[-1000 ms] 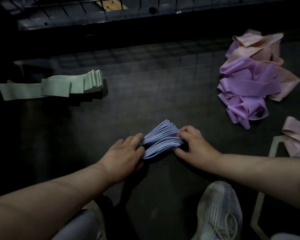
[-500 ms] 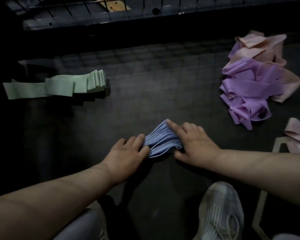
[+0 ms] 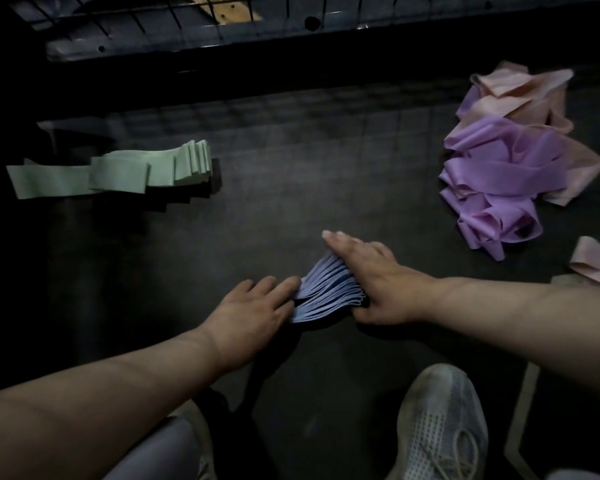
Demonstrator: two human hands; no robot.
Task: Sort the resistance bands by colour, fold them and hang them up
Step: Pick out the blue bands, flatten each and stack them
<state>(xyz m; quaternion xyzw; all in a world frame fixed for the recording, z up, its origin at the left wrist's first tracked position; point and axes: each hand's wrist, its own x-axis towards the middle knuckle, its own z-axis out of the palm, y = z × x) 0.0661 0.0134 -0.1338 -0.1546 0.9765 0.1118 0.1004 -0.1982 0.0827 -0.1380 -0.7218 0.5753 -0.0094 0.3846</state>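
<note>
Since half a second ago my right hand (image 3: 371, 271) has slid further forward over the blue bands (image 3: 326, 292), so its fingers (image 3: 340, 242) now lie straight along the far side of the stack and reach past its edge, while my left hand (image 3: 253, 313) has barely shifted. Everything lies on the dark floor (image 3: 291, 168), with a wire rack (image 3: 153, 26) running across the top of my view. To the right sits a loose heap, the purple bands (image 3: 499, 174) tangled in front and the pink bands (image 3: 513, 91) behind and beneath them. One more pink band (image 3: 593, 265) lies apart at the right edge. Far to the left, the green bands (image 3: 118, 171) lie folded in an overlapping row. My pale shoe (image 3: 437, 427) shows at the bottom. The blue bands sit fanned between my hands. My right thumb hooks round their folded end against the flat fingers, holding them. My left fingers are nearly straight, tips touching the fanned end.
</note>
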